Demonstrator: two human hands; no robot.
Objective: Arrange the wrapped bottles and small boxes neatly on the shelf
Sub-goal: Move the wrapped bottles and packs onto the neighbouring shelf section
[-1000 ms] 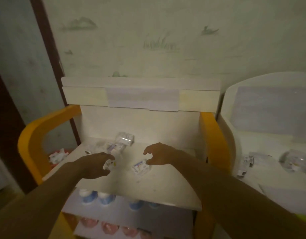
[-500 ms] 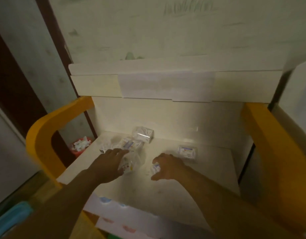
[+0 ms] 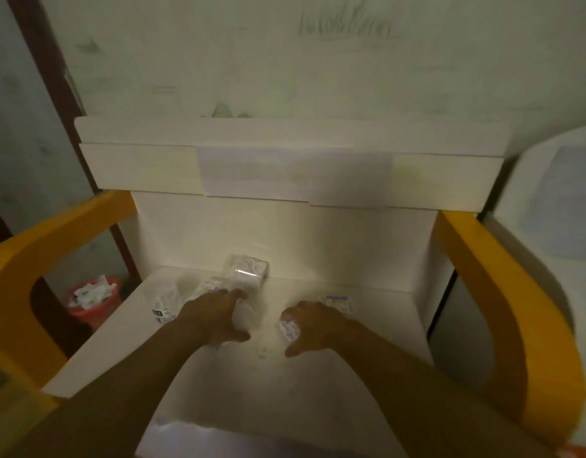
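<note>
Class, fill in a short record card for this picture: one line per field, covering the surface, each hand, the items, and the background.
Surface: white shelf with orange side rails
Left hand: resting on a clear wrapped bottle
Right hand: curled over a small box
Other items: wrapped box at the back; small box at right; wrapped bottle at left
Background: red bin of scraps, lower left

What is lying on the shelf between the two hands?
Only bare shelf with faint smudges, as the head view shows. The left hand covers a wrapped bottle; the right hand holds a small box.
</note>
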